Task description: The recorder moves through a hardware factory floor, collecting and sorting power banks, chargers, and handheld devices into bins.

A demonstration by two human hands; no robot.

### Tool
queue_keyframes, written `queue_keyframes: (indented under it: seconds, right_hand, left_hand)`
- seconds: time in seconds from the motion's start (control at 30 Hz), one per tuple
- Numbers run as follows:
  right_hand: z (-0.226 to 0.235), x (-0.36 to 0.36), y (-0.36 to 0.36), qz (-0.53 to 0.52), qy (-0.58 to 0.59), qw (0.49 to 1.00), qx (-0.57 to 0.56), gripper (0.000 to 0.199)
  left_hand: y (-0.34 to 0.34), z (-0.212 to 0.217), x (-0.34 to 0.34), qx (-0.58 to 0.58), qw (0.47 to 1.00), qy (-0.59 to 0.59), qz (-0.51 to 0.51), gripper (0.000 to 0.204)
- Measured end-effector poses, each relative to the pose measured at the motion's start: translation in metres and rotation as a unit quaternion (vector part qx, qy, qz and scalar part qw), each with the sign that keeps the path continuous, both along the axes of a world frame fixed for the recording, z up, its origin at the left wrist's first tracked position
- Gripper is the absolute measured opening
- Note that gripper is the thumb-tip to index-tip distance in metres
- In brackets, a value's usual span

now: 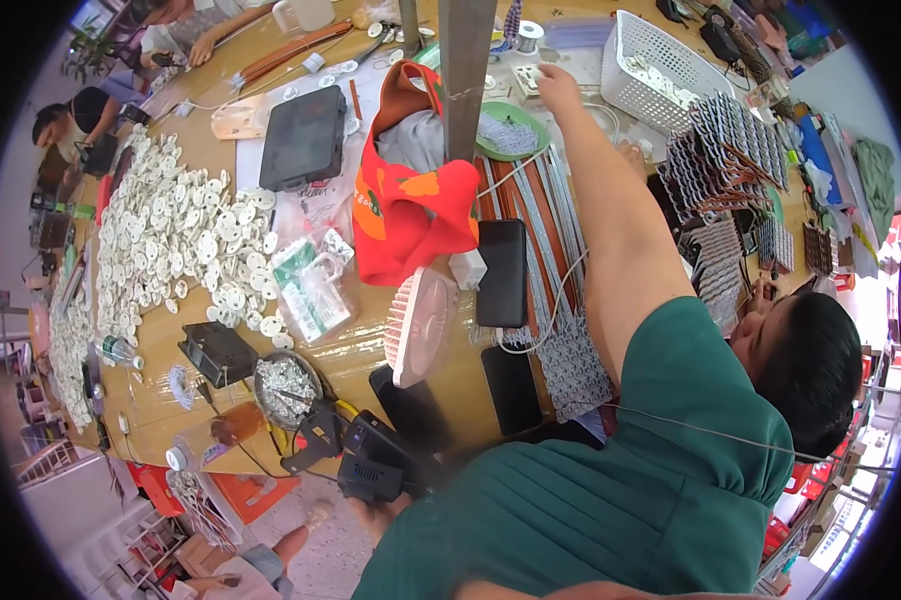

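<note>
Reach in progress, judging by the pose: green-sleeved co-worker's hand (553, 82) stretched across the worktable (200, 150), fingers curled on a small white block (526, 80) just beside the white basket (660, 60); grip firm or loose, cannot tell. Own hands apparently out of frame, state unknown. Another hand (378, 515), owner unclear, tucked under a black glue gun (370, 470) at the near edge. Lifting the block probably calls for clearing the grey post (465, 70) and green plate (510, 135).

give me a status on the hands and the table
Own hands not in view. Green-sleeved person's hand stretched across the table, on small white parts beside white basket. Grey post, red cloth close alongside that arm.
</note>
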State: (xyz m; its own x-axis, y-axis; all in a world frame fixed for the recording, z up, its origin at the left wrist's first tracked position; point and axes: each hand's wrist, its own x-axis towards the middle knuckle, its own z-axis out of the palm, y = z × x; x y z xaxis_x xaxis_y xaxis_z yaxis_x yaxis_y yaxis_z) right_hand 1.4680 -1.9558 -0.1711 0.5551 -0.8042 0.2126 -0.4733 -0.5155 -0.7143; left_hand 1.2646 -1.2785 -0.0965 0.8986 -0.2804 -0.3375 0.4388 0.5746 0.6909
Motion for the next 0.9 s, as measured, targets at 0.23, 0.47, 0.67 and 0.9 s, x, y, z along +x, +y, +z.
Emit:
queue_keyframes:
  seconds: [0.23,0.47,0.67,0.9]
  right_hand:
    - [-0.01,-0.033,0.024,-0.061,0.298,0.936,-0.177,0.053]
    - [0.024,-0.034,0.036,0.081,0.403,0.84,-0.355,0.03]
    - [-0.019,-0.054,-0.024,-0.144,0.302,0.921,0.198,0.038]
    - [-0.013,-0.051,0.011,-0.213,0.314,0.924,0.044,0.047]
  left_hand:
    - [0.012,-0.017,0.003,-0.072,0.996,-0.054,-0.017,0.077]
    - [0.001,-0.008,0.006,0.035,0.999,0.006,0.0,0.075]
    - [0.014,-0.019,0.011,-0.045,0.997,-0.053,-0.022,0.074]
    - [-0.026,0.021,0.014,-0.08,0.982,0.129,-0.112,0.097]
